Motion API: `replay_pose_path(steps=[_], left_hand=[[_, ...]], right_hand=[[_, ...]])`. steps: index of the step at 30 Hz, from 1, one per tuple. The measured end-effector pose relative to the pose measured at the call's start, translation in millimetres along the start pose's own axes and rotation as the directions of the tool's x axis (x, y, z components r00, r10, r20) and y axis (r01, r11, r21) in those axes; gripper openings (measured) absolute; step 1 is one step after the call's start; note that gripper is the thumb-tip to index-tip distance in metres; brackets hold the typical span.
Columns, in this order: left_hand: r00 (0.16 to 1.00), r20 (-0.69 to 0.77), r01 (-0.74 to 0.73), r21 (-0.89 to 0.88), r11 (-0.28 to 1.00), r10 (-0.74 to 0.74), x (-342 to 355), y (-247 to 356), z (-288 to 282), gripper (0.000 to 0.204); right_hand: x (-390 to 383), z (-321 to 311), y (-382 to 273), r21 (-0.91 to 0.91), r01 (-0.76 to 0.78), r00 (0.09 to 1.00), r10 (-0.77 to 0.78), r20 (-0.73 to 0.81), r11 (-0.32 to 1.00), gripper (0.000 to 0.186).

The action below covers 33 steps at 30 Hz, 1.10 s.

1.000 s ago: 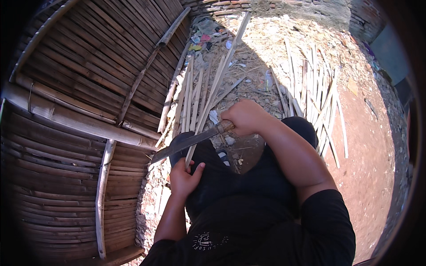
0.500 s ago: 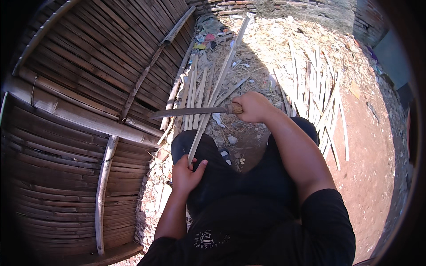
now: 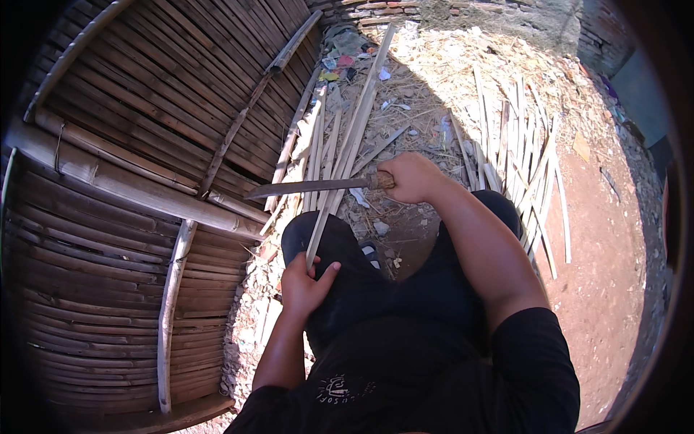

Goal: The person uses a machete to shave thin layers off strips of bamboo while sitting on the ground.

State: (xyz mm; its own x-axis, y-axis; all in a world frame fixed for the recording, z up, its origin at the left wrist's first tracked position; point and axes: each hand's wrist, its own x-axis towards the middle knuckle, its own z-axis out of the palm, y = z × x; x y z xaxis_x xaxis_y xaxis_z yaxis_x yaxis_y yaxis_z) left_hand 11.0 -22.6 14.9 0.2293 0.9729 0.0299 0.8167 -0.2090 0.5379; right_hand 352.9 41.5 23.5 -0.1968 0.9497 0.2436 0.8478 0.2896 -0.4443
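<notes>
My left hand, low by my left thigh, is closed around the near end of a long pale bamboo strip. The strip slants away from me to the far ground, leaning slightly right. My right hand grips the wooden handle of a machete, whose dark blade points left. That blade crosses the strip above my left knee. Whether its edge is cutting in or only resting there, I cannot tell.
A slatted bamboo wall rises close on my left. Several loose strips lie in a pile on the right, others beside the wall. Straw and rubble cover the ground ahead, up to a brick wall.
The far end of the bamboo strip has swung a little to the left. Both hands and the machete have stayed almost in place.
</notes>
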Motion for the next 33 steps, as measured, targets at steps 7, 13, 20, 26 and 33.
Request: replay_pose_path(steps=[7,13,20,26,33], left_hand=[[1.0,-0.009,-0.017,-0.041,0.999,0.017,4,1,3,0.048],[0.999,0.008,-0.034,-0.008,0.999,0.034,-4,0,-1,0.054],[0.988,-0.152,-0.032,0.005,0.999,0.033,-7,-7,-7,0.054],[0.986,-0.168,-0.018,-0.102,0.995,0.001,-6,-8,9,0.052],[0.982,-0.188,-0.011,-0.161,0.987,-0.02,-3,-18,15,0.05]], right_hand=[[-4,-8,0,0.094,-0.109,0.993,0.112,-0.032,0.99,0.025],[-8,-10,-34,-0.119,0.212,0.965,-0.188,0.183,0.97,0.026],[-6,-32,12,0.023,-0.183,0.977,0.185,-0.107,0.983,0.032],[-9,-19,-16,-0.141,0.094,0.995,-0.087,0.057,0.986,0.026],[-7,-29,10,0.0,-0.141,0.988,0.141,-0.07,0.99,0.027]])
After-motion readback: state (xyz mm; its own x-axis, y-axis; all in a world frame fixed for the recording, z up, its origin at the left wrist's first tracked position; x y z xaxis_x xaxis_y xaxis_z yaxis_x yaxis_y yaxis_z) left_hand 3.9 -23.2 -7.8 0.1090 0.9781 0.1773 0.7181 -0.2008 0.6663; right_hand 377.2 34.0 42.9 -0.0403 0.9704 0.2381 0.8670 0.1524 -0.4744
